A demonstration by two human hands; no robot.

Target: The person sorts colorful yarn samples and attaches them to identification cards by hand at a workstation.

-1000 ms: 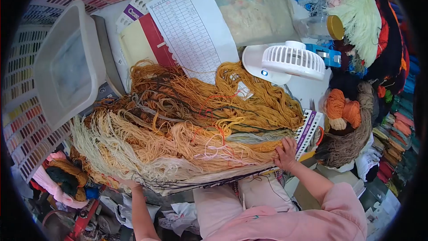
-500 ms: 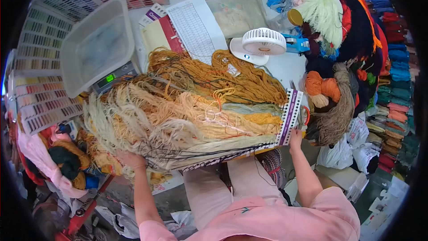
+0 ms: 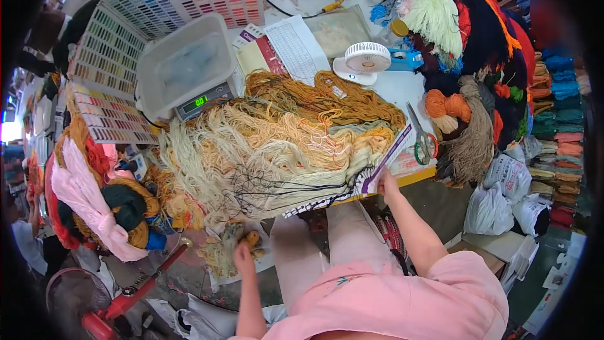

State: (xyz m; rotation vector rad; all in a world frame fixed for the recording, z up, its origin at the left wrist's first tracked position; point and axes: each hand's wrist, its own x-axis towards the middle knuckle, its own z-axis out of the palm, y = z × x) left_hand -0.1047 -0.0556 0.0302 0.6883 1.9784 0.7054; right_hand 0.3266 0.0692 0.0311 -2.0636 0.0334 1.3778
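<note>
My right hand (image 3: 388, 184) grips the lower end of a white and purple punched card strip (image 3: 389, 154). Skeins of thread (image 3: 283, 145) in cream, peach, gold and grey fan out leftward from this strip across the table, with dark strands along the near side. Below the table edge, my left hand (image 3: 243, 255) is beside a small tuft of greyish and tan yarn (image 3: 234, 234); its fingers are too small and blurred to tell whether they hold it. Scissors (image 3: 420, 137) with red and green handles lie right of the strip.
A scale (image 3: 204, 102) with a white tub (image 3: 185, 56) stands at back left, before thread colour charts (image 3: 157, 3). Behind the skeins are a paper sheet (image 3: 296, 44) and a small white fan (image 3: 367, 56). Yarn piles (image 3: 469, 113) flank the right side.
My left hand has left the skeins' left end and dropped below the table edge. The strip tilts more, its lower end shifted left with my right hand, uncovering the scissors. The view has shifted.
</note>
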